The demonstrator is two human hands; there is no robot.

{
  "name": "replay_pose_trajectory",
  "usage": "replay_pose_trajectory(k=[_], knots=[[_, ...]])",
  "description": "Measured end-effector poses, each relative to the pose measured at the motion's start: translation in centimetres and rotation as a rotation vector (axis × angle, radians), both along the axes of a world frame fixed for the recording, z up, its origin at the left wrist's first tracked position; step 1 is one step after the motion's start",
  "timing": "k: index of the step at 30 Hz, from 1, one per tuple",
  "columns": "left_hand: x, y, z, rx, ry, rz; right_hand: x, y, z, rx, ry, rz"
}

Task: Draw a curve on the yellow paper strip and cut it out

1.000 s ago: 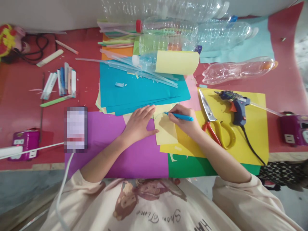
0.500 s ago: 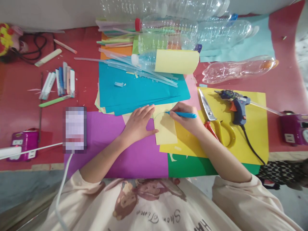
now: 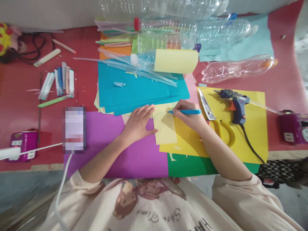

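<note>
A blue marker [image 3: 189,112] is pinched in my right hand [image 3: 189,115], its tip at the upper right of a pale yellow paper piece [image 3: 166,130]. A faint curved line runs across the top of that piece. My left hand [image 3: 138,123] lies flat with fingers spread, its fingertips and thumb at the piece's left edge. Beneath my left hand is a purple sheet [image 3: 106,144]; blue sheets [image 3: 144,93] lie just beyond the fingers. Scissors [image 3: 209,110] with a yellow and a red handle rest right of my right hand, partly hidden by the forearm.
A glue gun [image 3: 238,106] lies on a yellow sheet [image 3: 255,128] at right. Several clear plastic bottles [image 3: 166,30] and straws [image 3: 144,72] sit at the back. Several markers [image 3: 61,78] and a blurred-out phone [image 3: 74,128] with a cable are at left.
My right hand and the blue marker have shifted slightly right, lengthening the curved line a little. My left hand stays in place on the paper.
</note>
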State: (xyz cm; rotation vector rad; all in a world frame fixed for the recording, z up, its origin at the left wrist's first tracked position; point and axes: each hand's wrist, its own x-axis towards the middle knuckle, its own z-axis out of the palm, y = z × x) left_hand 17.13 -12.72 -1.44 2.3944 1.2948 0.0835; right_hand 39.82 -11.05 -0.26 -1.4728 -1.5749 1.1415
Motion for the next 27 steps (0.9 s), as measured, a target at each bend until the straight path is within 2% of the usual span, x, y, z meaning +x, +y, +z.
replay_pose_trajectory(k=[5, 12, 27], knots=[[-0.05, 0.03, -0.07, 0.004, -0.008, -0.005, 0.05, 0.16, 0.18, 0.015, -0.051, -0.006], [-0.01, 0.00, -0.20, -0.008, 0.026, 0.002, 0.30, 0.33, 0.47, -0.042, 0.012, -0.017], [-0.17, 0.01, -0.21, 0.002, -0.013, 0.000, 0.29, 0.38, 0.49, -0.013, -0.057, 0.004]])
